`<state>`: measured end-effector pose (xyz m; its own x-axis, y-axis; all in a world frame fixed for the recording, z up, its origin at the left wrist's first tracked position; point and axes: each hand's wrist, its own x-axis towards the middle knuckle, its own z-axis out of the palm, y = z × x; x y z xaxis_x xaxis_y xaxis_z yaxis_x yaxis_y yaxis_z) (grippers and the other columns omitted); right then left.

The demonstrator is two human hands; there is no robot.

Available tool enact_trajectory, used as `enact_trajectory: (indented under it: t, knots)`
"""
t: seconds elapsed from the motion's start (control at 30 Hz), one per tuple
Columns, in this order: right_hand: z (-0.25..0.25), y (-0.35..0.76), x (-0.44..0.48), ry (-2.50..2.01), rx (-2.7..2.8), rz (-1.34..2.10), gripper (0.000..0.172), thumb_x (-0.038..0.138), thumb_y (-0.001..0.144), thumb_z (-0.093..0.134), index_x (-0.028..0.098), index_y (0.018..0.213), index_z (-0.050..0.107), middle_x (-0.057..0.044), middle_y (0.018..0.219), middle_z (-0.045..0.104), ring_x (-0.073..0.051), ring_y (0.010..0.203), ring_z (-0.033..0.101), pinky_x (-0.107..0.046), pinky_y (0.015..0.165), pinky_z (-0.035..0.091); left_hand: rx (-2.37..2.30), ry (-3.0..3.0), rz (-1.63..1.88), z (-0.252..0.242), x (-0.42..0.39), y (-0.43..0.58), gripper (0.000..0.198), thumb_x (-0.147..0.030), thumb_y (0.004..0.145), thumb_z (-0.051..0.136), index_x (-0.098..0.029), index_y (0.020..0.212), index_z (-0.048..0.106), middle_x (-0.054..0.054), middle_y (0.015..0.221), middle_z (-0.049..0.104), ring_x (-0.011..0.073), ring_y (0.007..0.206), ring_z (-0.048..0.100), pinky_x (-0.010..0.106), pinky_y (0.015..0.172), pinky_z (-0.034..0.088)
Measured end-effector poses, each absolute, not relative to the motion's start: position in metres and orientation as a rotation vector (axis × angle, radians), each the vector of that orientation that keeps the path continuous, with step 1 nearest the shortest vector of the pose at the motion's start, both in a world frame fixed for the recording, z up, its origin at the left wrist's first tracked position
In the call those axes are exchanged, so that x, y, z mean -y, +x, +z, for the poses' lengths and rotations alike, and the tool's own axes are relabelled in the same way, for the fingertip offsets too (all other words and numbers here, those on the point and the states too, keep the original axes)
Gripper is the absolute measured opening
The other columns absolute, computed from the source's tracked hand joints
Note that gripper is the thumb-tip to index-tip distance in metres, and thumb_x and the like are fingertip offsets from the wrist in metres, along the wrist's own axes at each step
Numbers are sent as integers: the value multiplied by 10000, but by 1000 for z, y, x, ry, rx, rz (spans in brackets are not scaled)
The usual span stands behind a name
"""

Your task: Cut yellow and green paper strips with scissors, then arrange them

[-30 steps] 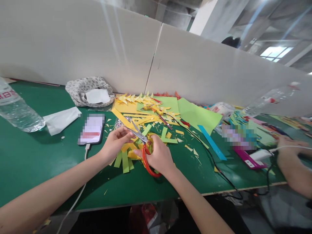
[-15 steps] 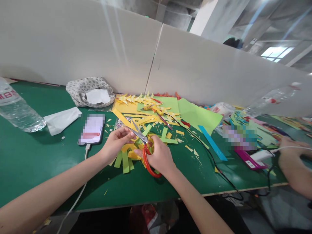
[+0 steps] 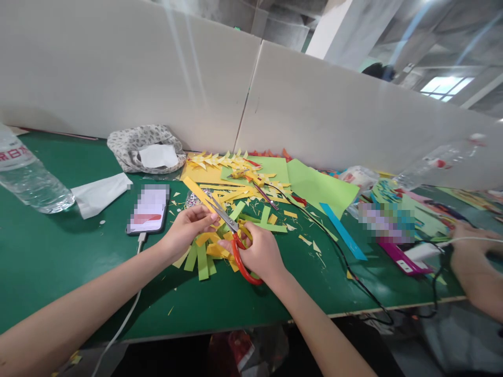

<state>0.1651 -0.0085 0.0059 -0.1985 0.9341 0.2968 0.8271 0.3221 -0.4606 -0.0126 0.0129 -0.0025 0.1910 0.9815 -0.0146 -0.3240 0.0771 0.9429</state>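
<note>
Between the thumb and fingers of my left hand (image 3: 193,228) is a yellow paper strip (image 3: 196,189) that slants up and to the left. My right hand (image 3: 261,251) grips a pair of scissors (image 3: 237,242) by the red handles. The scissor blades point up and left and lie at the strip, just beyond my left fingertips. Below both hands is a pile of green and yellow paper strips (image 3: 202,262), partly covered by them. A yellow glue gun (image 3: 245,174) rests on paper sheets behind the scissors.
Left are a phone (image 3: 148,209) on a white cable, a tissue (image 3: 101,195), a water bottle (image 3: 29,173) and a patterned cloth pouch (image 3: 145,146). On the right lie a blue strip (image 3: 342,230), a black cord (image 3: 334,243), a magenta power strip (image 3: 404,259) and another person's hand (image 3: 473,256).
The scissor blades have shifted slightly; they look a little more closed along the yellow strip. My left hand has barely moved and still pinches it.
</note>
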Motion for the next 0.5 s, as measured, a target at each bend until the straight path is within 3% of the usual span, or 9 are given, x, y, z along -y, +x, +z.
enact_trajectory:
  t: [0.33, 0.5]
  knots:
    - [4, 166, 7, -1546, 2063, 294, 349, 488, 646, 591, 214, 601, 379, 7, 563, 489, -104, 458, 392, -233, 439, 275, -858, 985, 1179, 0, -13, -13, 118, -252, 669, 682, -168, 743, 641, 9, 753, 643, 119, 723, 603, 202, 630, 481]
    - [4, 165, 7, -1546, 2054, 287, 345, 493, 650, 582, 215, 603, 384, 9, 561, 484, -105, 457, 391, -232, 446, 274, -836, 998, 1207, 3, -12, -12, 127, -275, 692, 664, -176, 758, 617, 6, 802, 629, 128, 775, 598, 235, 695, 505]
